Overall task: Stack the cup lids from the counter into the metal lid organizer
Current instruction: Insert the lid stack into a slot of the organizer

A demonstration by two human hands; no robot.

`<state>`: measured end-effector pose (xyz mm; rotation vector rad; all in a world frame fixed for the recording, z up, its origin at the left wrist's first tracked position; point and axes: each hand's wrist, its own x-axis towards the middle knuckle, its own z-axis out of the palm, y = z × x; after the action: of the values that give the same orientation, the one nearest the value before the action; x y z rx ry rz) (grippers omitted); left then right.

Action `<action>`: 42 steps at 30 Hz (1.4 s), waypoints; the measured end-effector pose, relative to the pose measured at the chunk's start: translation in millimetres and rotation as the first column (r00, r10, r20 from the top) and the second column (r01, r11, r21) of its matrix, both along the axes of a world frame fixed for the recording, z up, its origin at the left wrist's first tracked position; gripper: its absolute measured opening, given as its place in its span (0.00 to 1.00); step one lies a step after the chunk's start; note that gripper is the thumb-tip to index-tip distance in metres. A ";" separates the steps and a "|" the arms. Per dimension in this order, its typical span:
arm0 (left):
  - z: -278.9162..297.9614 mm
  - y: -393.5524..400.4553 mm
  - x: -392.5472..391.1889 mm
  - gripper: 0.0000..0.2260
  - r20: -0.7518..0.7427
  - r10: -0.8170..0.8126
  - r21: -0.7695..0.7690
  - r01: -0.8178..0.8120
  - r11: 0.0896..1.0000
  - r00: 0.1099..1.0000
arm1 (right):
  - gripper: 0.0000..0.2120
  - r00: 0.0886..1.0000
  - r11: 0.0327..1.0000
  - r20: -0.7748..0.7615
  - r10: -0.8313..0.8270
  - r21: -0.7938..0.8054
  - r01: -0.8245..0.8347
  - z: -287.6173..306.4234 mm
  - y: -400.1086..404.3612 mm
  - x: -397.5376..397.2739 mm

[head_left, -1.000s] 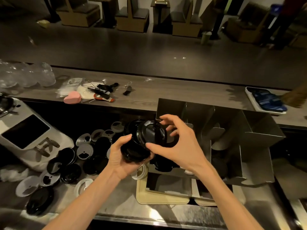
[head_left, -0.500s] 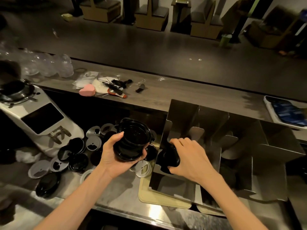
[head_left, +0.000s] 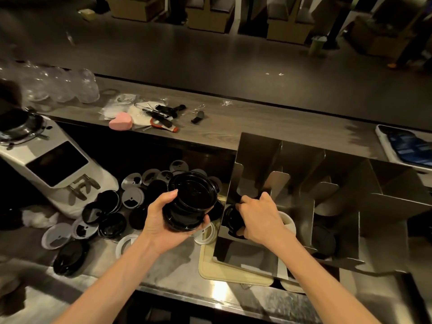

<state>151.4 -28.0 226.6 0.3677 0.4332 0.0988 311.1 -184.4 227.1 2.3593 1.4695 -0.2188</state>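
Stack of black lids (head_left: 190, 202) held above the surface (head_left: 98, 265), gripped by the left hand (head_left: 161, 220). Right hand (head_left: 259, 218) closed on a black lid (head_left: 231, 220) inside the leftmost compartment of the metal lid organizer (head_left: 294, 183), which stands at the surface's right end. Loose black and white lids (head_left: 105, 216) lie scattered along the surface's left half, beside a white grinder (head_left: 53, 164).

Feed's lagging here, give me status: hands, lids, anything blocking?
Left hand holds black lid stack. Right hand seats black lids in organizer leftmost slot. Nothing blocking.
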 end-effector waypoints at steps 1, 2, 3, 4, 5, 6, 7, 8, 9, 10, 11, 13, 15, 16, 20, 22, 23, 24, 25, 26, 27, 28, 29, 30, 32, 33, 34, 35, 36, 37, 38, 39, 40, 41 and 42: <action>0.1 -0.9 0.2 0.32 -0.001 -0.023 0.008 0.023 1.000 1.000 | 0.19 1.000 1.000 -0.006 -0.009 -0.007 0.009 1.6 2.5 0.0; -0.4 -1.6 0.1 0.32 -0.007 -0.040 0.013 0.041 0.999 0.999 | 0.19 1.000 1.000 -0.017 -0.019 -0.009 0.018 4.3 4.3 0.0; -1.1 -1.7 -0.5 0.32 -0.016 -0.052 0.020 0.052 0.998 0.999 | 0.20 0.999 1.000 -0.031 -0.026 -0.008 0.026 6.1 4.8 0.0; -0.7 -1.4 -1.5 0.32 -0.028 -0.065 0.032 0.066 0.997 0.998 | 0.23 0.998 0.999 -0.050 -0.034 -0.003 0.034 7.4 3.7 0.1; 1.2 -1.5 -1.9 0.32 -0.031 -0.085 0.049 0.087 0.995 0.996 | 0.26 0.996 0.999 -0.079 -0.044 0.019 0.046 8.9 0.5 -0.1; 3.6 -2.0 -1.9 0.32 -0.028 -0.105 0.071 0.107 0.992 0.994 | 0.30 0.990 0.996 -0.126 -0.063 0.057 0.071 11.8 -4.8 -0.5; 6.1 -2.8 -1.3 0.32 -0.023 -0.116 0.096 0.118 0.988 0.993 | 0.32 0.977 0.986 -0.194 -0.084 0.127 0.110 17.1 -11.2 -1.2; 8.8 -4.0 -0.2 0.31 -0.016 -0.121 0.128 0.122 0.984 0.992 | 0.32 0.958 0.961 -0.271 -0.095 0.227 0.159 25.2 -18.0 -2.4; 12.5 -6.6 1.3 0.30 -0.008 -0.129 0.163 0.129 0.978 0.992 | 0.29 0.937 0.917 -0.339 -0.080 0.344 0.203 34.6 -25.6 -3.7; 16.7 -10.8 3.7 0.30 0.001 -0.142 0.193 0.139 0.971 0.990 | 0.25 0.919 0.862 -0.393 -0.045 0.450 0.235 44.2 -33.7 -4.4; 20.9 -17.3 6.5 0.30 0.004 -0.151 0.208 0.147 0.967 0.988 | 0.23 0.893 0.805 -0.449 0.006 0.532 0.262 54.2 -41.8 -5.0; 27.2 -31.3 12.9 0.32 -0.014 -0.161 0.219 0.160 0.963 0.987 | 0.27 0.809 0.721 -0.572 0.135 0.617 0.315 77.1 -55.9 -10.1; 35.5 -49.7 20.4 0.33 -0.044 -0.181 0.261 0.186 0.947 0.983 | 0.42 0.719 0.733 -0.663 0.208 0.592 0.334 94.8 -67.4 -16.9; 38.6 -58.5 23.8 0.33 -0.051 -0.192 0.282 0.199 0.939 0.980 | 0.48 0.707 0.762 -0.676 0.209 0.565 0.315 98.7 -72.2 -18.9; 44.8 -88.7 36.9 0.32 0.013 -0.261 0.335 0.242 0.910 0.965 | 0.47 0.754 0.743 -0.609 0.247 0.619 0.256 96.5 -96.6 -12.4; 39.8 -102.2 38.6 0.33 0.045 -0.270 0.312 0.244 0.918 0.962 | 0.43 0.665 0.673 -0.697 0.268 0.629 0.388 93.8 -115.4 -5.3; 37.4 -107.4 38.3 0.32 0.071 -0.260 0.279 0.231 0.932 0.963 | 0.43 0.601 0.639 -0.747 0.284 0.615 0.462 92.5 -124.0 -3.2; 35.2 -111.8 39.9 0.31 0.103 -0.251 0.245 0.220 0.944 0.962 | 0.43 0.544 0.608 -0.783 0.303 0.598 0.522 90.6 -132.6 -0.5; 35.2 -118.0 42.4 0.30 0.131 -0.242 0.213 0.211 0.954 0.961 | 0.42 0.500 0.580 -0.801 0.328 0.589 0.562 89.9 -142.7 2.0; 35.8 -124.0 45.3 0.30 0.158 -0.232 0.188 0.201 0.961 0.960 | 0.41 0.460 0.558 -0.813 0.358 0.581 0.592 88.7 -151.3 4.7; 37.0 -129.9 47.7 0.31 0.177 -0.217 0.175 0.187 0.967 0.960 | 0.40 0.413 0.539 -0.822 0.392 0.570 0.621 87.1 -159.6 7.6; 37.5 -134.4 49.4 0.32 0.186 -0.204 0.162 0.174 0.971 0.961 | 0.38 0.363 0.517 -0.826 0.431 0.556 0.651 84.4 -166.7 11.0; 38.2 -138.0 50.5 0.33 0.190 -0.209 0.145 0.184 0.972 0.959 | 0.37 0.320 0.487 -0.821 0.473 0.546 0.681 81.7 -172.2 14.1; 37.8 -141.2 51.6 0.32 0.184 -0.228 0.142 0.203 0.969 0.956 | 0.36 0.281 0.458 -0.811 0.513 0.535 0.710 79.8 -176.5 16.2; 38.5 -147.4 50.6 0.28 0.242 -0.279 0.145 0.250 0.957 0.929 | 0.36 0.202 0.417 -0.792 0.577 0.497 0.761 73.9 -182.6 19.4; 33.1 -147.9 50.1 0.27 0.244 -0.293 0.167 0.257 0.952 0.925 | 0.36 0.176 0.411 -0.786 0.592 0.483 0.774 70.7 -185.3 20.9; 26.7 -146.7 50.4 0.26 0.236 -0.295 0.182 0.256 0.949 0.926 | 0.37 0.165 0.414 -0.788 0.593 0.473 0.778 68.2 -188.2 22.4; 23.2 -145.4 51.2 0.27 0.225 -0.325 0.176 0.289 0.941 0.919 | 0.37 0.164 0.421 -0.798 0.580 0.466 0.778 66.1 -191.3 24.2; 21.2 -145.1 52.0 0.27 0.213 -0.356 0.172 0.324 0.930 0.910 | 0.36 0.165 0.429 -0.811 0.562 0.456 0.780 63.9 -194.4 26.3; 20.6 -145.8 52.4 0.27 0.207 -0.385 0.175 0.353 0.919 0.899 | 0.36 0.174 0.435 -0.826 0.537 0.447 0.781 62.1 -197.1 28.8; 20.2 -146.3 53.1 0.26 0.202 -0.406 0.178 0.374 0.910 0.891 | 0.35 0.194 0.440 -0.839 0.508 0.446 0.780 61.4 -199.4 30.8; 19.1 -146.7 54.1 0.26 0.194 -0.422 0.186 0.389 0.902 0.886 | 0.34 0.227 0.438 -0.850 0.475 0.453 0.777 60.7 -201.3 32.9; 15.4 -145.8 54.7 0.26 0.179 -0.424 0.214 0.385 0.898 0.888 | 0.32 0.273 0.430 -0.856 0.438 0.467 0.773 60.0 -202.6 34.8; 10.7 -144.4 54.8 0.26 0.178 -0.410 0.241 0.364 0.899 0.894 | 0.30 0.325 0.413 -0.858 0.397 0.484 0.772 59.3 -203.4 36.5; 7.7 -143.7 55.2 0.26 0.184 -0.391 0.246 0.343 0.907 0.902 | 0.29 0.380 0.386 -0.858 0.345 0.499 0.776 58.9 -203.8 37.8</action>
<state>206.6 -171.7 234.4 0.6329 0.1166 -0.1852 348.8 -388.2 286.0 3.8156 1.8536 -1.4020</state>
